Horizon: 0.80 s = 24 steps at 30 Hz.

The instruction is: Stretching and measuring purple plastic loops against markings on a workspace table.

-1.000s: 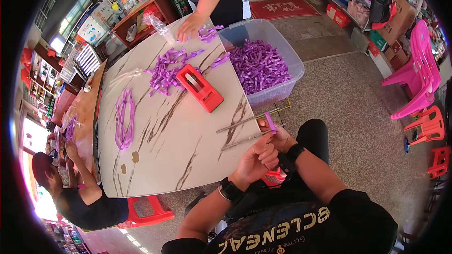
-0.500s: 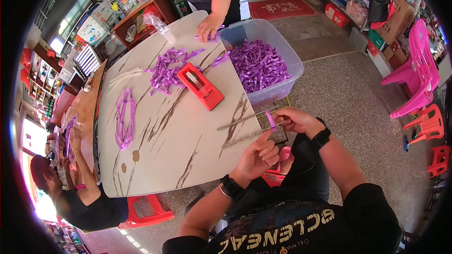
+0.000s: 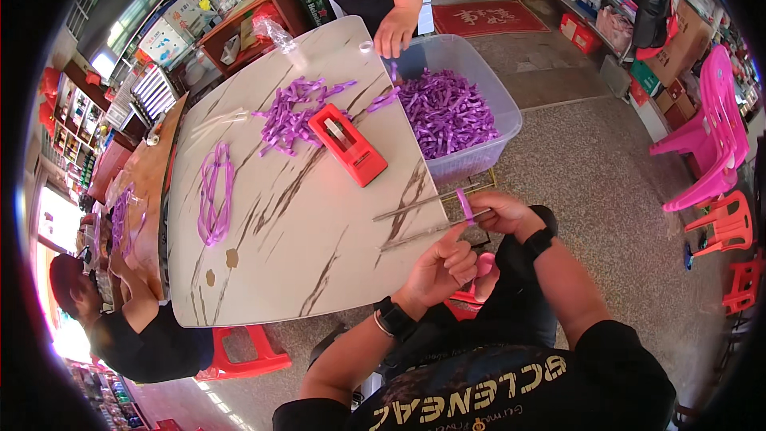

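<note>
A narrow band of purple ribbon point(image 3: 465, 206) stands across two thin metal rods point(image 3: 408, 209) that jut past the right edge of the table. My right hand point(image 3: 503, 214) pinches the band near the rod ends. From below, my left hand point(image 3: 444, 266) meets the band's lower end with a fingertip, its other fingers curled in; its thumb is mostly hidden. Farther up the table, a red tape dispenser point(image 3: 357, 156) lies beside a heap of purple ribbon loops point(image 3: 287, 116). A longer purple ribbon coil point(image 3: 214, 195) rests on the left part of the table.
A clear plastic bin point(image 3: 511, 121) of purple ribbon pieces stands against the table's far right edge. Another person's hand point(image 3: 395, 30) is at its rim. At left, a second person point(image 3: 152, 335) sits on a red stool point(image 3: 251, 351). Pink chairs point(image 3: 710, 136) stand at right.
The other person's hand has moved right from the tabletop to the bin, uncovering a small white roll. The seated person's raised arm has come down. My hands keep nearly the same hold.
</note>
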Tool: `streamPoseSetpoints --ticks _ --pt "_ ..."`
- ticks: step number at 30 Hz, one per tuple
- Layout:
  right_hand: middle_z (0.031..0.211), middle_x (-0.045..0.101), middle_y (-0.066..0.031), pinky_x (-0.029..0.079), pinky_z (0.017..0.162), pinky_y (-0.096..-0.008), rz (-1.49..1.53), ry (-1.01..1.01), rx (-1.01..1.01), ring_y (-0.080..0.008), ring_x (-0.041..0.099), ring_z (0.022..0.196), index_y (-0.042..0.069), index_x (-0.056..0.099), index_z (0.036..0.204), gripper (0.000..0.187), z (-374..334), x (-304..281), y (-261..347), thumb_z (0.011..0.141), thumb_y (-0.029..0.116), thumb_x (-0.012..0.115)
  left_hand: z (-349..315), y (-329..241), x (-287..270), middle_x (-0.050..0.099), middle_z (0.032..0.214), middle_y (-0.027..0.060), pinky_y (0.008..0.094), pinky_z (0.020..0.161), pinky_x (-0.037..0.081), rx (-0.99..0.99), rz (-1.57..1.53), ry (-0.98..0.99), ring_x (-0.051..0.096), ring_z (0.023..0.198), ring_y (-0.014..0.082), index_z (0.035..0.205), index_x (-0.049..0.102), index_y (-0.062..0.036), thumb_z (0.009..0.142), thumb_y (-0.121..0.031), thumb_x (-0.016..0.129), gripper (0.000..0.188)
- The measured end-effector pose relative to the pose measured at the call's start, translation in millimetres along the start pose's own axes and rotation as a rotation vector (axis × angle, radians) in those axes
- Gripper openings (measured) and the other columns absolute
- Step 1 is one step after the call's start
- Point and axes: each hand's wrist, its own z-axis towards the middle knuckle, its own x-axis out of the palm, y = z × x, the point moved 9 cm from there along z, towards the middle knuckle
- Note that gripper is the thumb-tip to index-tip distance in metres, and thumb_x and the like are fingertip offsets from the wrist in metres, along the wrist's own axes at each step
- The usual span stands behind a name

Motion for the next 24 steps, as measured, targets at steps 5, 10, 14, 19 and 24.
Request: streamPoseSetpoints --ticks 5,10,14,19,24 --pt "0.055 0.041 0.0078 0.024 0.04 -0.0154 0.257 0.026 -0.02 -0.0016 0.034 0.043 0.007 0.059 0.086 0.012 31.6 -6.9 -40.9 0.082 0.019 0.056 -0.7 -1.1 -3.9 0.03 0.057 -0.0029 0.0238 0.057 0.03 0.006 0.014 -0.001 0.032 0.056 0.0092 0.124 0.04 -0.0075 0.08 -0.011 0.042 0.045" --pt "0.055 0.043 0.006 0.028 0.041 -0.0155 0.515 0.226 -0.084 -0.0021 0.035 0.041 0.006 0.056 0.085 0.014 47.1 19.7 -50.8 0.083 0.02 0.054 -1.9 -1.7 -3.9 0.03 0.056 -0.0033 0.0236 0.056 0.03 0.001 0.022 -0.028 0.032 0.055 0.0092 0.125 0.037 -0.0065 0.079 -0.01 0.041 0.046" --pt "0.055 0.044 0.0053 0.03 0.04 -0.017 0.562 0.144 -0.139 -0.0032 0.036 0.039 0.007 0.054 0.084 0.016 60.6 1.5 -63.3 0.085 0.022 0.052 0.0 0.3 -0.4 0.03 0.056 -0.0034 0.0235 0.056 0.029 -0.011 0.03 -0.032 0.032 0.054 0.0092 0.124 0.037 -0.006 0.079 -0.01 0.04 0.046" --pt "0.058 0.046 0.0043 0.031 0.041 -0.0166 0.448 0.134 -0.169 -0.0031 0.04 0.044 0.006 0.054 0.084 0.02 42.6 30.3 -49.9 0.086 0.026 0.052 -2.2 -0.9 -1.8 0.029 0.056 -0.0032 0.0235 0.056 0.03 0.004 0.011 -0.032 0.032 0.054 0.0093 0.122 0.039 -0.0062 0.079 -0.01 0.04 0.044" --pt "0.065 0.052 0.0025 0.034 0.047 -0.019 0.142 -0.046 -0.07 -0.0051 0.044 0.051 0.007 0.056 0.084 0.026 23.5 3.0 -33.7 0.085 0.033 0.052 -1.7 -0.2 -1.6 0.029 0.056 -0.003 0.0242 0.056 0.03 0.004 0.021 -0.019 0.031 0.054 0.0094 0.121 0.042 -0.0088 0.079 -0.01 0.041 0.042"
